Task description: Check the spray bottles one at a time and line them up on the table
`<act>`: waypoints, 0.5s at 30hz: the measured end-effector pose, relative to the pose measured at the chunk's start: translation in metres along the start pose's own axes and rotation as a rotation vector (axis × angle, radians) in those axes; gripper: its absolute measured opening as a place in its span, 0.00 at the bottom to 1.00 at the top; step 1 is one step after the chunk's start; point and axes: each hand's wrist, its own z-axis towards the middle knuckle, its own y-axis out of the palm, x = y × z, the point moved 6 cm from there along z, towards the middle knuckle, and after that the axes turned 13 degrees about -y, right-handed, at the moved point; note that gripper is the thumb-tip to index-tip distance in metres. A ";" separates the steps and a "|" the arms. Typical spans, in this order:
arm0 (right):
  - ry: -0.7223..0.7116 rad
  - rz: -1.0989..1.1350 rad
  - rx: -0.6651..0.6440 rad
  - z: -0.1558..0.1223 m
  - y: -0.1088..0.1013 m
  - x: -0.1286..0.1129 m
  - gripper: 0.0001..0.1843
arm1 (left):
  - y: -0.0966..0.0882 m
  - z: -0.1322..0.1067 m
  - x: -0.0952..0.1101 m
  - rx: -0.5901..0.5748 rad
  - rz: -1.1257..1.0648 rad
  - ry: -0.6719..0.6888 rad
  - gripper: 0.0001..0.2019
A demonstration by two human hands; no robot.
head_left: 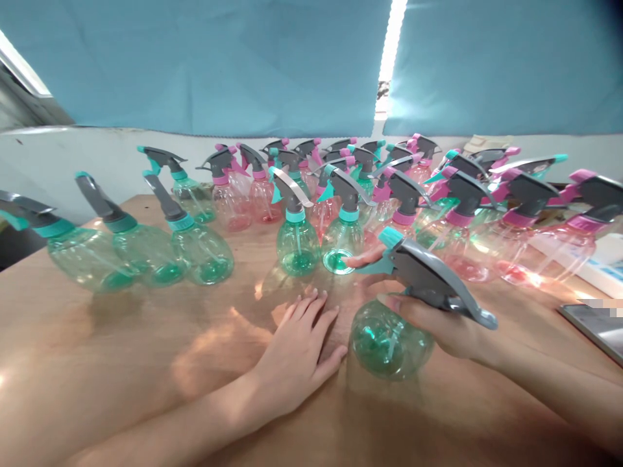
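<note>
My right hand (438, 321) is closed around the neck of a clear green spray bottle (389, 340), which is tilted and has a grey trigger head with a teal nozzle. One finger of that hand points out past the trigger. To its left, my left hand (304, 344) lies flat on the wooden table (204, 376) with its fingers stretched out, holding nothing. Just beyond my hands stand two green spray bottles, a left one (298, 246) and a right one (343, 243). I cannot tell whether the held bottle touches the table.
Three green spray bottles (202, 253) stand in a group at the left. Several pink spray bottles (516, 250) and more green ones crowd the back and right. A phone-like flat device (596, 331) lies at the right edge. Blue curtains (233, 65) hang behind the table.
</note>
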 end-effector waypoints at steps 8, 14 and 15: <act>0.030 0.018 0.006 0.000 0.000 0.003 0.06 | 0.000 0.000 0.000 -0.013 -0.012 -0.004 0.24; 0.054 0.009 0.018 0.000 0.000 0.000 0.07 | -0.001 0.000 0.000 0.004 -0.027 -0.001 0.24; 0.058 0.001 0.019 0.000 0.000 0.000 0.07 | -0.001 0.000 0.000 0.005 -0.026 0.002 0.24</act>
